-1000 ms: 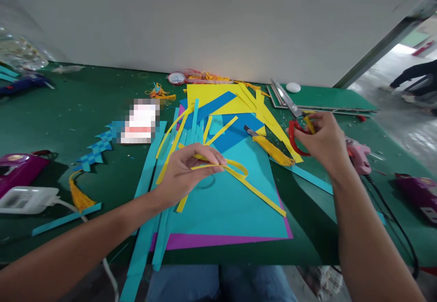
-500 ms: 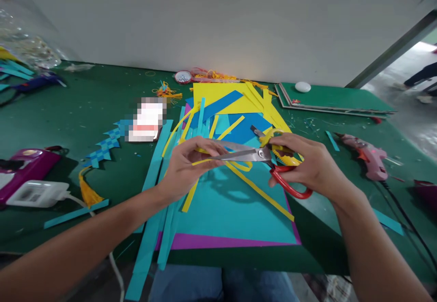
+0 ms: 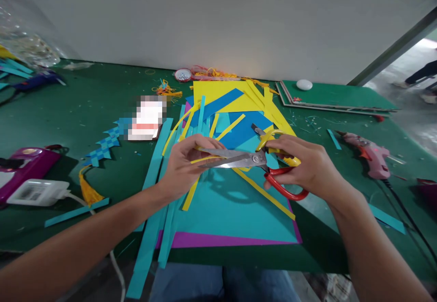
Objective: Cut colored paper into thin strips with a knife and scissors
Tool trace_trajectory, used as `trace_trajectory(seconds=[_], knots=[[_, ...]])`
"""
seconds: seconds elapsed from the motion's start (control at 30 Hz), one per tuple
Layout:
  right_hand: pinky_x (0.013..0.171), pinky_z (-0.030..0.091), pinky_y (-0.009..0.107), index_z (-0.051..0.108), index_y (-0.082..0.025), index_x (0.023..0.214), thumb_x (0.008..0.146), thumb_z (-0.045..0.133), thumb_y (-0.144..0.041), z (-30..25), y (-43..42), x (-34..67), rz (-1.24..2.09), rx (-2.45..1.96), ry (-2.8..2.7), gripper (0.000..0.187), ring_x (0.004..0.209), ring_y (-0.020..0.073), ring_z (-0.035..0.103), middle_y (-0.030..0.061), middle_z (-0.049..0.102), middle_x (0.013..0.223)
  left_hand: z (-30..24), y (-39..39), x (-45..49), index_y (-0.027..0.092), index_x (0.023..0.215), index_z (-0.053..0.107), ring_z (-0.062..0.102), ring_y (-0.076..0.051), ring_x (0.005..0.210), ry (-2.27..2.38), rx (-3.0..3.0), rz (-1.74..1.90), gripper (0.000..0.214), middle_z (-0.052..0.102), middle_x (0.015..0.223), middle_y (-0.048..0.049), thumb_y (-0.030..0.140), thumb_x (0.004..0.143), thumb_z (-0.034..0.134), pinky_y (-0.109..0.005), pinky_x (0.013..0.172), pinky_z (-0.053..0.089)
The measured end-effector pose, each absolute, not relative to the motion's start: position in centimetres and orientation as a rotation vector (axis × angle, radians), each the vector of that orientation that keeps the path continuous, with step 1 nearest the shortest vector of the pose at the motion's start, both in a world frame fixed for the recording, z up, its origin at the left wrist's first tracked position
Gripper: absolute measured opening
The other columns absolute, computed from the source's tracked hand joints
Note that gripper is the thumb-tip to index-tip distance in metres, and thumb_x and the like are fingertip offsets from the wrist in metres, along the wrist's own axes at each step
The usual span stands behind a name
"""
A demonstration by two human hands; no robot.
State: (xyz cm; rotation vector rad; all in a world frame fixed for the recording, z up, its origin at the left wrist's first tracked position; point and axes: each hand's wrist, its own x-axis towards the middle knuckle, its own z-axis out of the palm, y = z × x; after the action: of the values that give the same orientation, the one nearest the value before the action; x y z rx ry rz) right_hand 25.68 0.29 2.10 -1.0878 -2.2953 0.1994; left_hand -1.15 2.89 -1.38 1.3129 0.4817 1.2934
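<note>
"What's the left hand [image 3: 191, 163] got, from where you stand?"
"A narrow yellow paper strip [image 3: 205, 159], pinched firmly above the flat turquoise paper sheet [image 3: 232, 215]."
"And the right hand [image 3: 303, 165]?"
"Wrapped around metal scissors [image 3: 257, 158] with one red and one yellow handle (blades parted, the strip showing between them)."

Green tabletop [image 3: 78, 106] set against a plain grey wall [image 3: 218, 15], faintly lit low centre; right, pale glossy floor [image 3: 411, 96] beyond.
</note>
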Motion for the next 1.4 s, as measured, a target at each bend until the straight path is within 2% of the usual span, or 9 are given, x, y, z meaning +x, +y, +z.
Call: trace_trajectory(seconds=[0.13, 0.33, 0.5, 0.7, 0.97, 1.13, 1.4], knots=[[0.07, 0.052, 0.027, 0.061, -0.016, 0.112, 0.078, 0.077, -0.033, 2.0, 0.2, 25.6, 0.248, -1.103, -2.281, 0.041, 0.076, 0.0156, 0.059, 0.0066, 0.067, 0.098, -1.4, 3.0, -1.1, 0.02, 0.081, 0.07, 0.068, -0.017, 0.083, 0.428, 1.32, 1.289, 0.011, 0.07, 0.081, -0.0023, 0.018, 0.076, 0.08, -0.029, 0.072, 0.058], [0.063, 0.051, 0.028, 0.063, -0.016, 0.108, 0.071, 0.081, -0.043, 1.8, 0.1, 25.5, 0.253, -1.126, -2.27, 0.049, 0.07, 0.0156, 0.057, 0.0071, 0.068, 0.096, -1.7, 3.3, -1.2, 0.02, 0.083, 0.07, 0.068, -0.017, 0.083, 0.374, 1.317, 1.284, 0.011, 0.071, 0.083, -0.0023, 0.017, 0.077, 0.079, -0.029, 0.076, 0.058], [0.067, 0.053, 0.028, 0.065, -0.019, 0.11, 0.074, 0.08, -0.038, 1.7, 0.0, 25.9, 0.24, -1.144, -2.263, 0.043, 0.075, 0.0166, 0.064, 0.007, 0.071, 0.101, -1.8, 3.2, -1.3, 0.02, 0.084, 0.07, 0.068, -0.018, 0.085, 0.373, 1.322, 1.259, 0.01, 0.071, 0.085, -0.0032, 0.017, 0.078, 0.078, -0.03, 0.074, 0.058], [0.063, 0.053, 0.029, 0.067, -0.02, 0.109, 0.076, 0.078, -0.04, 1.9, -0.1, 26.1, 0.215, -1.148, -2.265, 0.04, 0.072, 0.0179, 0.065, 0.0055, 0.072, 0.094, -1.6, 3.4, -1.4, 0.019, 0.079, 0.069, 0.068, -0.017, 0.08, 0.373, 1.358, 1.214, 0.01, 0.07, 0.08, -0.003, 0.017, 0.078, 0.079, -0.029, 0.071, 0.057], [0.061, 0.054, 0.03, 0.07, -0.02, 0.107, 0.077, 0.077, -0.039, 2.2, -0.3, 26.4, 0.216, -1.158, -2.262, 0.036, 0.07, 0.0202, 0.067, 0.0061, 0.073, 0.09, -1.9, 3.7, -1.6, 0.019, 0.074, 0.068, 0.067, -0.019, 0.078, 0.428, 1.371, 1.15, 0.017, 0.069, 0.073, -0.0043, 0.029, 0.075, 0.082, -0.029, 0.067, 0.055], [0.058, 0.054, 0.03, 0.071, -0.017, 0.103, 0.08, 0.073, -0.04, 2.5, -0.4, 26.3, 0.187, -1.125, -2.266, 0.032, 0.067, 0.0203, 0.067, 0.0092, 0.074, 0.089, -1.3, 3.7, -1.4, 0.018, 0.072, 0.068, 0.067, -0.017, 0.071, 0.45, 1.376, 1.16, 0.02, 0.067, 0.067, -0.0024, 0.029, 0.072, 0.085, -0.029, 0.066, 0.056], [0.06, 0.055, 0.028, 0.071, -0.014, 0.1, 0.081, 0.073, -0.04, 2.9, -0.4, 26.4, 0.115, -1.104, -2.319, 0.032, 0.067, 0.018, 0.068, 0.0106, 0.075, 0.088, -1.2, 4.0, -1.5, 0.018, 0.075, 0.069, 0.068, -0.017, 0.072, 0.403, 1.362, 1.119, 0.016, 0.07, 0.071, -0.0033, 0.026, 0.073, 0.084, -0.029, 0.065, 0.056]])
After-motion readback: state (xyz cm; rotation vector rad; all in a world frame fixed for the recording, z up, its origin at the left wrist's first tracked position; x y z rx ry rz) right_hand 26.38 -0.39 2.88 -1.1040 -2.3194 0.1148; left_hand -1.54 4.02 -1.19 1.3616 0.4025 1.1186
